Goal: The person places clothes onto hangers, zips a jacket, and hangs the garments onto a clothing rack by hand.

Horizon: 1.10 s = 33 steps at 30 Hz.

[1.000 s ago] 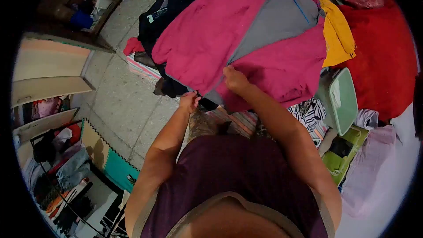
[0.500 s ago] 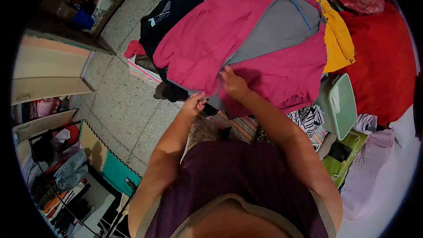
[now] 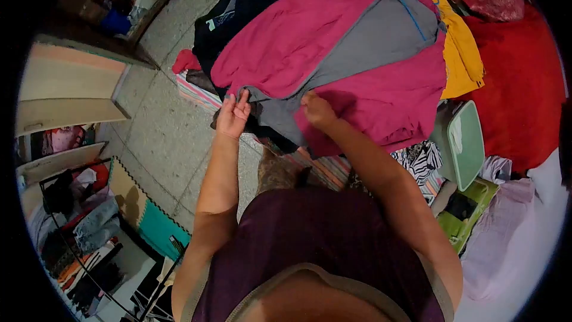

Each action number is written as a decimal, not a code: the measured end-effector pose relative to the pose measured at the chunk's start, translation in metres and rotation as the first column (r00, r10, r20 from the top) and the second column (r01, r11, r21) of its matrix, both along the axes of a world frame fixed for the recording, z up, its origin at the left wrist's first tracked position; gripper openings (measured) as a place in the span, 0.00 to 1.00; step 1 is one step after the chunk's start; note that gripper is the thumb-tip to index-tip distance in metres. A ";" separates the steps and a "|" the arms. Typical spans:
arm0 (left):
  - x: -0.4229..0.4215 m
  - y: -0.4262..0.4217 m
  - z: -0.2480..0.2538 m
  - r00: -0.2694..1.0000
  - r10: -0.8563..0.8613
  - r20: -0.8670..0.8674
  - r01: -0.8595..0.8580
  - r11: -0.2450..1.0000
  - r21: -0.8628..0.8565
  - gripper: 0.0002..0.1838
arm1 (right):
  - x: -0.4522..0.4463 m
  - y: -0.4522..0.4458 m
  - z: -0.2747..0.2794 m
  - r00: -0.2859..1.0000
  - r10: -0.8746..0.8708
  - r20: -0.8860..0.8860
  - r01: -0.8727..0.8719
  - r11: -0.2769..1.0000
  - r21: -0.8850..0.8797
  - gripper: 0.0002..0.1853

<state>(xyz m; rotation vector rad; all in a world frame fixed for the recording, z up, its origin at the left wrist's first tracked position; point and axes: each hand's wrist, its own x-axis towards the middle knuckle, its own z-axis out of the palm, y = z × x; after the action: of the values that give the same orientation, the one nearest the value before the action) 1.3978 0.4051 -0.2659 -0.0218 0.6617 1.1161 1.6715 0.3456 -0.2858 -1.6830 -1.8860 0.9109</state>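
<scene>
The pink garment (image 3: 280,42) lies in a broad, rounded spread over the striped sheet (image 3: 325,167), reaching from the near edge well toward the far side. Its cloth looks soft and matte, with shallow creases, and its smooth grey lining (image 3: 357,42) shows as a long wedge that narrows toward the person. A thin, stiff blue strip (image 3: 411,16) crosses the grey near the far end.

The right hand (image 3: 319,110) closes in a tight grip, thumb and fingers pinching the garment's edge where grey meets pink. The left hand (image 3: 234,116) is palm up, fingers partly spread, its tips at the grey-edged hem near the sheet's left edge; from here I can't tell whether that grip pinches the cloth.

Black clothing (image 3: 208,42) shows from under the pink on the left, and a limp yellow garment (image 3: 462,53) hangs out on the right beside a big, plush-looking red cloth (image 3: 518,89). Near the sheet's right edge sit crumpled zebra-striped fabric (image 3: 423,161), a pale green plastic tub (image 3: 468,149) with rounded corners and a lime-green bag (image 3: 476,206), with wrinkled lilac cloth (image 3: 503,226) alongside.

To the left, the speckled stone floor (image 3: 173,125) is laid in large squares. Beyond it I see pale cabinet boards (image 3: 71,110), a teal mat (image 3: 164,226) with a toothed edge, and a thin dark rack of jumbled clothes.
</scene>
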 end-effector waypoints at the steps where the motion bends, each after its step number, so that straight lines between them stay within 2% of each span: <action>1: 0.004 -0.005 0.003 0.999 -0.034 -0.002 0.034 0.999 0.015 0.06 | -0.002 0.000 -0.006 1.000 0.014 0.009 -0.014 1.000 -0.014 0.09; 2: 0.005 -0.010 0.000 0.997 -0.075 -0.002 0.075 0.997 -0.012 0.06 | -0.003 0.000 -0.012 0.999 0.030 0.018 -0.029 0.999 -0.027 0.08; 4: 0.009 -0.018 -0.001 0.987 -0.160 -0.001 0.159 0.985 -0.065 0.06 | -0.006 -0.002 -0.017 0.999 0.043 -0.030 -0.048 0.983 -0.177 0.10; 5: 0.013 -0.021 -0.002 0.980 -0.165 -0.110 0.145 0.974 -0.172 0.06 | -0.008 -0.003 -0.019 0.997 0.046 -0.054 -0.058 0.967 -0.249 0.11; 8: 0.004 -0.032 -0.027 0.937 -0.342 -0.075 0.329 0.934 -0.142 0.06 | -0.013 -0.007 -0.015 0.997 0.075 0.018 -0.073 0.994 -0.078 0.13; 9: 0.012 -0.035 -0.015 0.924 -0.354 -0.144 0.318 0.922 -0.221 0.07 | -0.016 -0.007 -0.019 0.993 0.049 0.103 -0.044 0.998 -0.049 0.13; 11: 0.014 -0.043 -0.013 0.875 -0.470 -0.112 0.444 0.874 -0.196 0.07 | -0.024 -0.008 -0.026 0.964 -0.011 0.267 0.007 1.000 0.016 0.13; 12: 0.015 -0.047 -0.012 0.845 -0.526 -0.097 0.504 0.844 -0.183 0.07 | -0.029 -0.005 -0.021 0.962 -0.037 0.269 0.010 0.995 0.099 0.13; 14: 0.018 -0.056 -0.010 0.758 -0.630 -0.166 0.584 0.770 -0.258 0.07 | -0.034 0.000 -0.008 0.959 -0.088 0.269 0.015 0.965 0.262 0.13; 16: 0.026 -0.061 -0.001 0.666 -0.728 -0.164 0.675 0.681 -0.283 0.07 | -0.033 0.008 0.013 0.973 -0.050 0.225 -0.010 0.966 0.258 0.15; 17: 0.030 -0.061 0.003 0.652 -0.736 -0.181 0.678 0.673 -0.296 0.08 | -0.032 0.010 0.021 0.978 -0.030 0.205 -0.024 0.966 0.256 0.15; 20: 0.043 -0.055 0.000 0.753 -0.620 -0.220 0.527 0.769 -0.360 0.09 | -0.023 0.013 0.029 0.971 0.030 0.238 -0.085 0.971 0.222 0.13; 23: 0.036 -0.039 -0.023 0.839 -0.535 -0.101 0.508 0.836 -0.206 0.09 | -0.012 0.012 0.016 0.817 0.150 0.557 -0.340 0.905 0.255 0.14; 26: 0.036 -0.025 -0.012 0.852 -0.519 -0.065 0.509 0.851 -0.130 0.10 | -0.010 0.011 0.006 0.799 0.114 0.591 -0.363 0.874 0.322 0.13; 29: 0.039 -0.023 0.015 0.844 -0.522 -0.126 0.504 0.851 -0.149 0.09 | -0.009 0.016 0.009 0.799 0.141 0.584 -0.382 0.869 0.313 0.12; 32: 0.038 -0.023 0.013 0.846 -0.522 -0.110 0.516 0.853 -0.083 0.06 | -0.004 0.023 0.004 0.818 0.224 0.531 -0.372 0.908 0.191 0.11; 33: 0.039 -0.023 0.015 0.848 -0.522 -0.088 0.520 0.853 -0.050 0.05 | -0.004 0.028 0.001 0.768 0.251 0.590 -0.392 0.912 0.123 0.11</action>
<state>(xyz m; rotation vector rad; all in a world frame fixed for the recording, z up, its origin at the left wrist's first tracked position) 1.4363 0.3821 -0.2508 0.1861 0.7145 0.5824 1.6678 0.3733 -0.2849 -1.6107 -2.6239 0.2630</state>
